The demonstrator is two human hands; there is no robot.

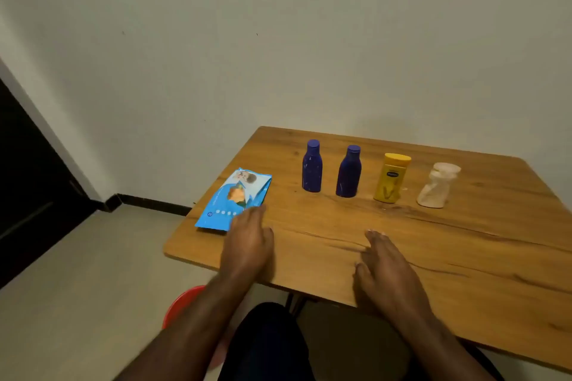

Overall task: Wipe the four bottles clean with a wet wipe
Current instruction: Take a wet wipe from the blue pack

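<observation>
Four bottles stand in a row across the wooden table [464, 241]: a dark blue bottle [311, 166] at the left, a second dark blue bottle [348, 171], a yellow bottle [391, 178], and a crumpled white bottle [437, 185] at the right. A blue pack of wet wipes [232, 199] lies flat near the table's left edge. My left hand [247, 241] reaches forward with straight fingers, its fingertips touching the pack's near right corner. My right hand [387, 269] rests flat on the table, fingers spread, holding nothing, well in front of the bottles.
The table stands against a pale wall. A red stool [182, 303] shows below its front left edge, beside my dark-clothed knee [266, 343]. A dark doorway [28, 179] is at the far left over a pale floor.
</observation>
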